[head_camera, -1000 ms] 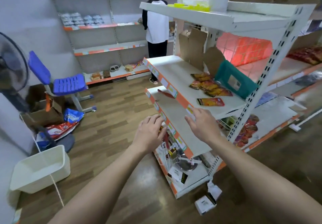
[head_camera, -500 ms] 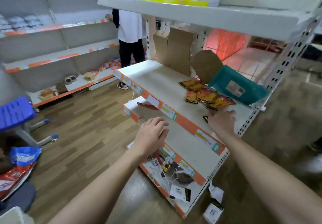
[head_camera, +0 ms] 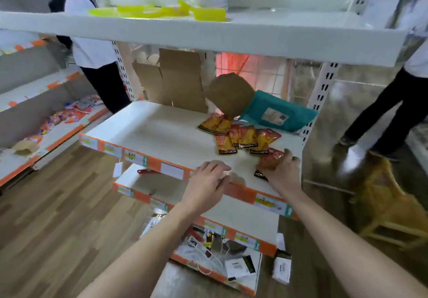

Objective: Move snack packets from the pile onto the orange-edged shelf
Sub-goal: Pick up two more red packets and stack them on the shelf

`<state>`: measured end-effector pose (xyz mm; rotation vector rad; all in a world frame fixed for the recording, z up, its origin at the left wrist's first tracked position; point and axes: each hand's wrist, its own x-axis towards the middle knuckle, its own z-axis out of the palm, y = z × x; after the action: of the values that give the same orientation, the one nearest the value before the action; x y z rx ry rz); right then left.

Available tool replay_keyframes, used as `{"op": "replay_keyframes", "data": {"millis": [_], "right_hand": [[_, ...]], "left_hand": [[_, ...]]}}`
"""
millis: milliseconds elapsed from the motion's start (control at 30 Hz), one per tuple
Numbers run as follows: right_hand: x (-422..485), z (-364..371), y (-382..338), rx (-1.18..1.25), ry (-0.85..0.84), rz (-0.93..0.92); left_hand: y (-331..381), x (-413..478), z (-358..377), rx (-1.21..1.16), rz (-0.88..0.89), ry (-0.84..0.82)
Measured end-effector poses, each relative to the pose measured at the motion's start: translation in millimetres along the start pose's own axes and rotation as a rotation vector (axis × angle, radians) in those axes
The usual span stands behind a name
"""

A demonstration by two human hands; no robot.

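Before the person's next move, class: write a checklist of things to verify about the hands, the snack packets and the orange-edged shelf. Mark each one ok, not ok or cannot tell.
1. The right hand is on the loose red snack packet: ok.
2. Its fingers really grip that packet: cannot tell.
3. The left hand is clear of the packets, resting on the front edge of the white orange-edged shelf: ok.
4. There is bare shelf space left of the row of orange-red snack packets: ok.
5. The teal padded envelope lies apart from the loose packet: ok.
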<state>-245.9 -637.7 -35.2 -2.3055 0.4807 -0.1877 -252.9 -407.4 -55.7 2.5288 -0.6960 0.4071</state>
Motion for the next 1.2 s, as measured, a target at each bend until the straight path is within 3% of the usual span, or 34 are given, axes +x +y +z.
{"op": "replay_keyframes", "data": {"millis": [233, 433, 833, 1000, 1200], "right_hand": [[3.9, -0.5, 5.6, 0.000, -0.004, -0.018], [6.1, -0.2, 11.0, 0.093, 0.011, 0.002], [10.1, 2.6, 13.3, 0.226, 0.168, 0.047], [12.8, 0.2, 12.7, 0.337, 0.175, 0.193], [8.8, -0.3, 11.5, 0.405, 0.163, 0.188]], "left_hand": [[1.6, 66.0, 18.8, -0.104, -0.113, -0.081], [1.8, 102.4, 21.9, -0.268, -0.278, -0.050], [-7.2, 178.0, 56.3, -0.141, -0.494, -0.165], [-5.5, 182.4, 61.8, 0.025, -0.505, -0.259], [-22.8, 186.0, 46.8, -0.125, -0.432, -0.467]]}}
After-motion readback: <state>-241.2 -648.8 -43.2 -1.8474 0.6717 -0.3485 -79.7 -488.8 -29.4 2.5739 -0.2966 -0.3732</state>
